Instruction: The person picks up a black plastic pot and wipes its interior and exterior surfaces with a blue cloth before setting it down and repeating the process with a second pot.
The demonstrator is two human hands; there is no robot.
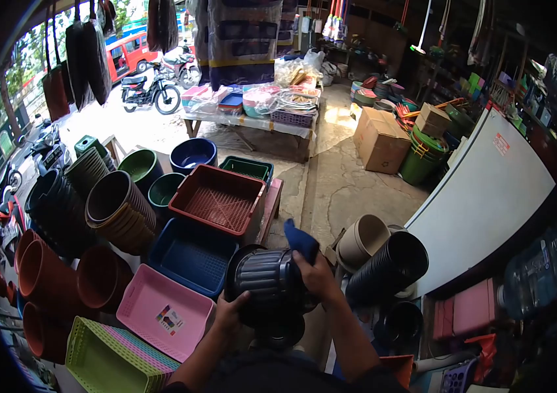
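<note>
A black ribbed plastic pot (267, 270), lying on its side, is in front of me at the lower middle of the head view. My left hand (231, 312) grips its near left side, with the thumb resting on the ribs. My right hand (318, 278) is closed round a dark blue cloth (301, 242) at the pot's right end; the cloth's tip sticks up above the fingers. Below the pot, another dark round piece (280, 331) shows close to my body, partly in shadow.
Left of me stand baskets, a pink one (160, 314), a green one (105, 360), a blue one (193, 259) and a red one (219, 196), beside stacked pots (118, 203). To the right are stacked black pots (393, 262), a beige pot (362, 239) and a white panel (488, 196).
</note>
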